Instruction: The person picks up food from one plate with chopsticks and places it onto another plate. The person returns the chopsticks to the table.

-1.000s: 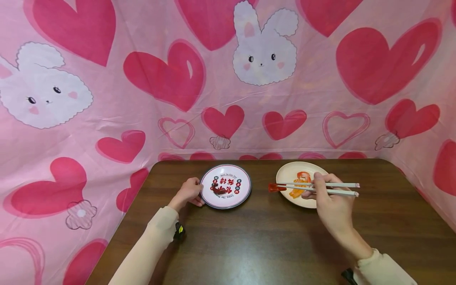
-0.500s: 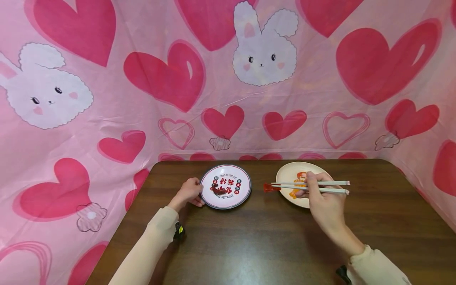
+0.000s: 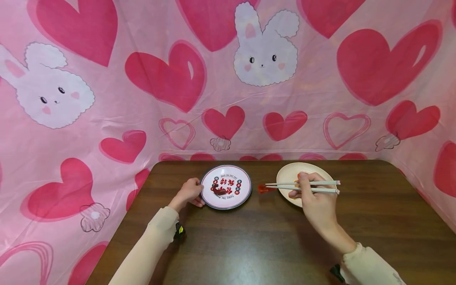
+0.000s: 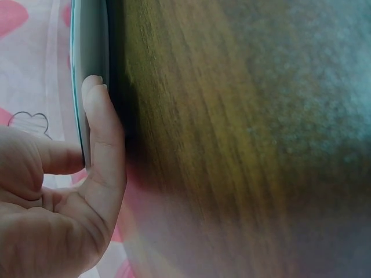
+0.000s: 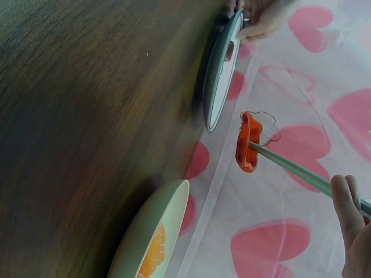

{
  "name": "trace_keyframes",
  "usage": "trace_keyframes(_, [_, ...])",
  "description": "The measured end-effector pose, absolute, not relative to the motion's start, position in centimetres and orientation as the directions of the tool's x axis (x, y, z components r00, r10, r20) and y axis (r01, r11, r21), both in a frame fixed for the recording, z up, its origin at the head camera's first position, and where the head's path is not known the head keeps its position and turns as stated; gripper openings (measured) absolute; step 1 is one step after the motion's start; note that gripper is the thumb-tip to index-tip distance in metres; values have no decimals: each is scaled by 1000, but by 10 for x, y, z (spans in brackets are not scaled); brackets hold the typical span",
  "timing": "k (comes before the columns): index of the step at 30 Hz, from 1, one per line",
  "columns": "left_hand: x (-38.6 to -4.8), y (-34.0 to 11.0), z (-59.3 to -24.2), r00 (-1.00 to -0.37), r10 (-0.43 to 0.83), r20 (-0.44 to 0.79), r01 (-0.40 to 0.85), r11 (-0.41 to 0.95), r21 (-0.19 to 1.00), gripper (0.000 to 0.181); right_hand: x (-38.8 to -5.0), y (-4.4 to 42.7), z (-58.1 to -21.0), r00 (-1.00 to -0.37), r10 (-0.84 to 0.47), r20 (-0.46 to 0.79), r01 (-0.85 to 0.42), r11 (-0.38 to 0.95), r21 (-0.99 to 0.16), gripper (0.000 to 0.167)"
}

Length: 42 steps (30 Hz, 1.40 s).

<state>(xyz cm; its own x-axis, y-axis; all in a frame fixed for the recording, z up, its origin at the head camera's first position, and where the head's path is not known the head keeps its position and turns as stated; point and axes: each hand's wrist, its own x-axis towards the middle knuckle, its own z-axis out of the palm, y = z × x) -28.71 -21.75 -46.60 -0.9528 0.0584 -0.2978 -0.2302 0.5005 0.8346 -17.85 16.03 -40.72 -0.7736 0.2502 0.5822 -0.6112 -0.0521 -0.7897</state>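
Two chopsticks, pale in colour, lie across the right hand, whose thumb and fingers are curled round them in a grip. Between their tips is a red piece of food, held in the air above the gap between two plates; in the right wrist view it is clear of both, and in the head view it appears nearer the white plate, to the person's left. That plate bears red printed characters and a dark rim, and a dark red piece lies on its lower left part. The left hand pinches the plate's left edge: the left wrist view shows the rim between thumb and fingers. To the right, partly hidden by the right hand, stands a cream plate with orange food on it. Light sleeves cover both forearms. Brown wood grain marks the table; behind it and along its sides hangs a pink cloth printed with red hearts and white rabbits.
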Motion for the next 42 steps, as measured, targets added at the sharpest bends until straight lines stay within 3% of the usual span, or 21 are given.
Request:
trace_keyframes(14, [-288,-218,-467,-953,58,-298,-230,499,835,16,-180,153,-409,-806,241,540,-559,-13,-829,23])
trace_keyframes(31, [-288,-216,-466,-952,52,-302,-237,501,833,16,-189,138,-406,-802,204,561,-560,71,-826,28])
trace_keyframes(42, [-288,-215,-464,-950,54,-307,-245,482,841,13,-196,131,-404,-802,194,565,-568,45,-822,25])
